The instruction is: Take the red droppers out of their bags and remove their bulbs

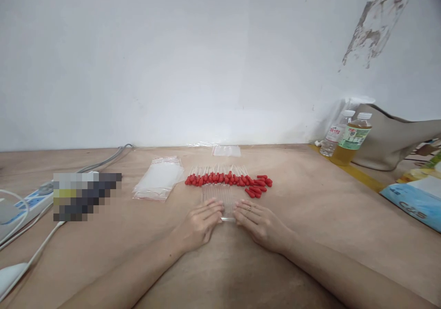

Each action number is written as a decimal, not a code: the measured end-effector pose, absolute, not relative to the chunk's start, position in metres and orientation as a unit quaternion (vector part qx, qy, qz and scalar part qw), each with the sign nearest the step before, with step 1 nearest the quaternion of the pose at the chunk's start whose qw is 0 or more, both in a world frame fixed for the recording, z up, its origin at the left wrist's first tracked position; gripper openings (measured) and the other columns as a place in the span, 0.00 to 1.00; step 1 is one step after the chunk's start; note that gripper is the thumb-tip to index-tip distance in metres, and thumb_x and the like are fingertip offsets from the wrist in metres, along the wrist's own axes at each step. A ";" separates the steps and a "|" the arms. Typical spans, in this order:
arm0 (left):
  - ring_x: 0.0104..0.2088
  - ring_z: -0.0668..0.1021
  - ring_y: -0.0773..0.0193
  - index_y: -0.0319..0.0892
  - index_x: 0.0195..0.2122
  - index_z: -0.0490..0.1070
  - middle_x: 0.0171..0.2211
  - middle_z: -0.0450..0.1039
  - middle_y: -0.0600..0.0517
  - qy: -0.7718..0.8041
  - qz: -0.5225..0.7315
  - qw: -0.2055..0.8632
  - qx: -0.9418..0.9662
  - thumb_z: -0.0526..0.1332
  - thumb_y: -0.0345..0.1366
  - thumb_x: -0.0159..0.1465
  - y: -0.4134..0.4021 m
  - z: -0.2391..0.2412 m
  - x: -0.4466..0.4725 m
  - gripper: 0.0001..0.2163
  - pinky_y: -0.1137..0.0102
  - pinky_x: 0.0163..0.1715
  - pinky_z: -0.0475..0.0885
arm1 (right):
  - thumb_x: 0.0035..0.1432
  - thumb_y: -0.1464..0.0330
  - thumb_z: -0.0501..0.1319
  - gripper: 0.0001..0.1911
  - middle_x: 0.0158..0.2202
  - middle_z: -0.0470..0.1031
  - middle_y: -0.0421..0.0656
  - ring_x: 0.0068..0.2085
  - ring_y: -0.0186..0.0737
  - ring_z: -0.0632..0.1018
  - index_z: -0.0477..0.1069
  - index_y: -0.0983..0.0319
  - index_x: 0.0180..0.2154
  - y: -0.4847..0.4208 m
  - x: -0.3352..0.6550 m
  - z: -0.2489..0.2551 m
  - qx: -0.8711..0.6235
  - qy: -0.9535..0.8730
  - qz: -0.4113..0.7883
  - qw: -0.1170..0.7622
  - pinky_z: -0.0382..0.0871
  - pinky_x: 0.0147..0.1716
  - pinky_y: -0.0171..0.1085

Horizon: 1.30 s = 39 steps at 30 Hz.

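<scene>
Left hand: the fingers (214,205) are kept bent and close together against the left side of the clear tubes (228,199); whether any tube is gripped cannot be told.
Right hand (260,221): the tubes' right side is met by bunched fingers; a firm grip cannot be confirmed.
Tubes: they are lined up side by side between both hands, over the brown table (110,235), with their far ends pointed at the red heads.
Table edges: a power strip (29,203) is seen at left, a blue tissue pack (409,203) at right.
Red-headed sticks (217,177): they are set in a row just beyond the tubes; more red heads are scattered at its right end.
Plastic bags (158,180): they are stacked left of the sticks.
Bottles (349,141): two are stood at far right.
Wall (172,61): it is marked by a peeled patch (375,29).
</scene>
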State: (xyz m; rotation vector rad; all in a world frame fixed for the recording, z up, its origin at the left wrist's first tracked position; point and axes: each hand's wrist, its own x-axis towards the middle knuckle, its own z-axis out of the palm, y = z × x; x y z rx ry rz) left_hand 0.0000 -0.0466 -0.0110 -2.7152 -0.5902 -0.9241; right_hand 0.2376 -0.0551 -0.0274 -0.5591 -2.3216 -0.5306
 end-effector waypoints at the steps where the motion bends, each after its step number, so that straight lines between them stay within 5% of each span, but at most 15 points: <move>1: 0.47 0.72 0.63 0.39 0.42 0.65 0.42 0.72 0.47 -0.210 -0.323 0.104 -0.917 0.50 0.25 0.61 -0.046 -0.012 -0.005 0.10 0.60 0.52 0.65 | 0.57 0.76 0.51 0.15 0.42 0.73 0.47 0.48 0.39 0.70 0.66 0.66 0.46 -0.055 0.242 -0.028 -0.227 -0.887 -0.199 0.350 0.65 0.50 0.43; 9: 0.33 0.73 0.65 0.41 0.39 0.68 0.32 0.69 0.49 -0.373 -0.356 0.116 -0.849 0.51 0.30 0.62 -0.036 -0.007 -0.028 0.08 0.70 0.33 0.70 | 0.57 0.69 0.53 0.14 0.30 0.71 0.43 0.30 0.34 0.72 0.67 0.59 0.46 -0.047 0.261 -0.022 -0.366 -0.828 -0.165 0.392 0.67 0.28 0.34; 14: 0.35 0.69 0.64 0.41 0.48 0.64 0.32 0.64 0.48 -0.411 -0.340 0.116 -0.838 0.48 0.28 0.62 -0.028 -0.004 -0.039 0.14 0.70 0.35 0.68 | 0.57 0.63 0.52 0.15 0.35 0.71 0.44 0.31 0.35 0.72 0.65 0.61 0.44 -0.037 0.274 -0.019 -0.481 -0.763 -0.045 0.430 0.67 0.29 0.33; 22: 0.28 0.68 0.67 0.43 0.42 0.70 0.26 0.62 0.51 -0.420 -0.299 0.138 -0.846 0.49 0.30 0.62 -0.024 -0.015 -0.043 0.13 0.73 0.29 0.67 | 0.53 0.60 0.54 0.14 0.27 0.71 0.42 0.22 0.31 0.67 0.68 0.62 0.36 -0.021 0.292 -0.008 -0.575 -0.650 0.068 0.492 0.63 0.22 0.32; 28: 0.29 0.71 0.67 0.41 0.33 0.72 0.31 0.68 0.50 -0.430 -0.339 0.044 -0.835 0.53 0.35 0.60 -0.028 -0.008 -0.026 0.09 0.72 0.28 0.68 | 0.46 0.65 0.57 0.14 0.29 0.73 0.44 0.26 0.33 0.72 0.70 0.65 0.36 0.015 0.314 0.010 -0.648 -0.577 0.152 0.473 0.65 0.27 0.33; 33: 0.33 0.73 0.64 0.41 0.39 0.71 0.39 0.69 0.48 -0.430 -0.318 -0.016 -0.845 0.57 0.42 0.57 -0.033 -0.007 -0.020 0.13 0.70 0.32 0.71 | 0.42 0.63 0.60 0.12 0.27 0.73 0.43 0.28 0.34 0.72 0.71 0.65 0.30 0.035 0.314 0.015 -0.664 -0.605 0.128 0.419 0.64 0.27 0.32; 39: 0.42 0.73 0.59 0.42 0.44 0.69 0.44 0.68 0.47 -0.428 -0.298 -0.020 -0.853 0.55 0.39 0.58 -0.033 -0.007 -0.024 0.14 0.65 0.41 0.70 | 0.46 0.62 0.57 0.11 0.25 0.74 0.41 0.26 0.33 0.72 0.72 0.63 0.29 0.039 0.295 0.001 -0.652 -0.633 0.129 0.397 0.62 0.25 0.31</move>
